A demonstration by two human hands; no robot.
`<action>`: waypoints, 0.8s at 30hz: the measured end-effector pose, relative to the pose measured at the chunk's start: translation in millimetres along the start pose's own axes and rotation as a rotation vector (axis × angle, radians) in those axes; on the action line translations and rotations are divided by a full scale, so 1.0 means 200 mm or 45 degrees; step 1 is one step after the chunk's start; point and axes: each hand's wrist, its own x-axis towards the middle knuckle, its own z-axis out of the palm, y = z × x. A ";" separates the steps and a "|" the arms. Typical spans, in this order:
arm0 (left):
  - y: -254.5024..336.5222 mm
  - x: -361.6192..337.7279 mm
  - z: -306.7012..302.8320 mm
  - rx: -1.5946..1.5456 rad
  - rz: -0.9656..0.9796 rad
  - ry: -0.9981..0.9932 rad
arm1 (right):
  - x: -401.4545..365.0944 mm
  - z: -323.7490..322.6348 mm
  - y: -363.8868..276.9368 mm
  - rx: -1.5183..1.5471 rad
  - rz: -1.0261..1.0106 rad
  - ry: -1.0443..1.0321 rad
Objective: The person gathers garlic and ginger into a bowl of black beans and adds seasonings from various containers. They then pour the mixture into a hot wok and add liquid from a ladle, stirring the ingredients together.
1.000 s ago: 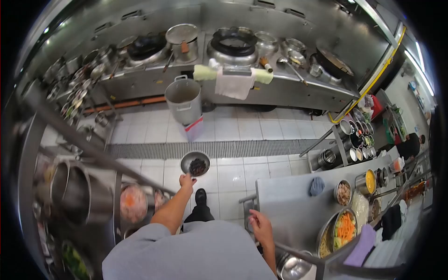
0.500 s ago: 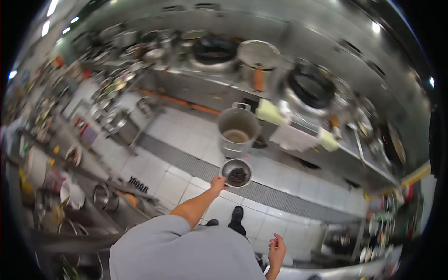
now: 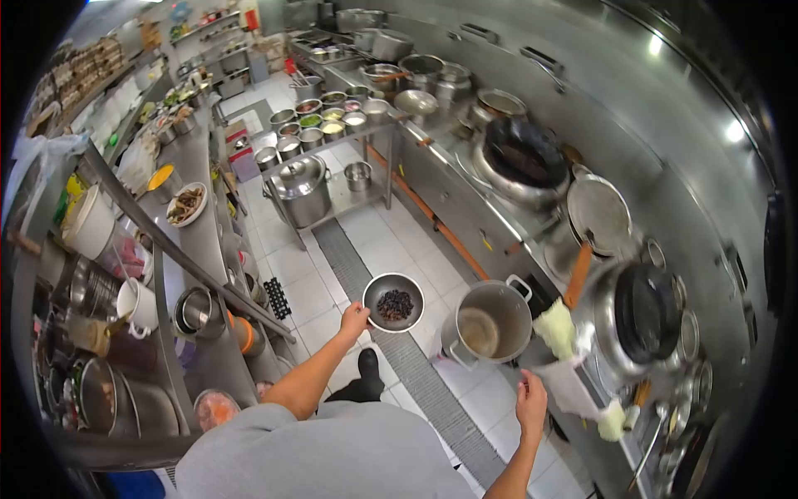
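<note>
My left hand grips the rim of a round metal bowl at its left side. Small dark pieces, of a kind I cannot make out, lie in the bottom of the bowl. It is held out in front of me over the floor. My right hand hangs at the right with loosely bent fingers and nothing in it. Nearest to that hand is a tall stockpot with loop handles, standing by the stove front. A pale wet patch shows inside the pot.
A low steel rack stands ahead with a lidded pot and several ingredient tins. The stove counter with woks runs along the right. Shelving with a steel rail lines the left. A floor grate crosses the white tiles.
My view has turned left, so the stockpot and stove now appear further right and the rack is nearer the middle. The bowl stays in my left hand. My right hand appears higher, near the stockpot.
</note>
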 end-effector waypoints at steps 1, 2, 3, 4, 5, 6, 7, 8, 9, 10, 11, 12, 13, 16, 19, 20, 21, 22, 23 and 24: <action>-0.02 0.08 -0.06 -0.003 -0.005 0.028 | 0.13 0.06 -0.06 -0.016 -0.031 0.007; -0.03 0.15 -0.11 -0.011 -0.004 0.047 | 0.26 0.15 -0.07 -0.029 -0.115 0.030; -0.01 0.26 -0.14 -0.020 -0.006 0.065 | 0.38 0.25 -0.12 0.015 -0.124 0.027; 0.03 0.34 -0.16 -0.037 -0.018 0.075 | 0.47 0.34 -0.20 0.051 -0.128 0.010; 0.05 0.40 -0.19 -0.053 -0.041 0.093 | 0.55 0.44 -0.28 0.085 -0.130 -0.020; 0.07 0.44 -0.24 -0.073 -0.069 0.117 | 0.63 0.52 -0.38 0.149 -0.048 -0.110; 0.13 0.49 -0.28 -0.073 -0.076 0.133 | 0.73 0.61 -0.47 0.163 -0.099 -0.149; 0.18 0.54 -0.31 -0.069 -0.085 0.153 | 0.82 0.70 -0.56 0.182 -0.148 -0.192; 0.21 0.59 -0.34 -0.059 -0.096 0.169 | 0.90 0.78 -0.63 0.203 -0.189 -0.234; 0.22 0.66 -0.37 -0.045 -0.066 0.204 | 0.98 0.85 -0.70 0.140 -0.240 -0.282; 0.25 0.72 -0.42 -0.055 -0.062 0.236 | 1.07 0.90 -0.76 0.147 -0.254 -0.336; 0.30 0.77 -0.45 -0.063 -0.054 0.261 | 1.16 0.94 -0.84 0.155 -0.264 -0.383; 0.35 0.83 -0.48 -0.069 -0.042 0.282 | 1.26 0.98 -0.92 0.163 -0.274 -0.423; 0.54 0.98 -0.58 -0.130 0.010 0.320 | 1.62 1.19 -1.06 0.213 -0.405 -0.458; 0.73 1.12 -0.68 -0.137 -0.008 0.402 | 2.02 1.41 -1.29 0.305 -0.506 -0.520; 0.79 1.16 -0.72 -0.116 0.008 0.435 | 2.17 1.49 -1.40 0.350 -0.525 -0.551; 0.83 1.21 -0.75 -0.118 0.006 0.471 | 2.33 1.59 -1.49 0.412 -0.560 -0.579; 0.86 1.26 -0.79 -0.121 0.006 0.510 | 2.51 1.71 -1.58 0.474 -0.598 -0.608; 0.87 1.32 -0.83 -0.124 0.005 0.551 | 2.70 1.84 -1.68 0.530 -0.622 -0.619; 0.86 1.36 -0.88 -0.098 -0.009 0.589 | 2.88 1.98 -1.79 0.588 -0.645 -0.634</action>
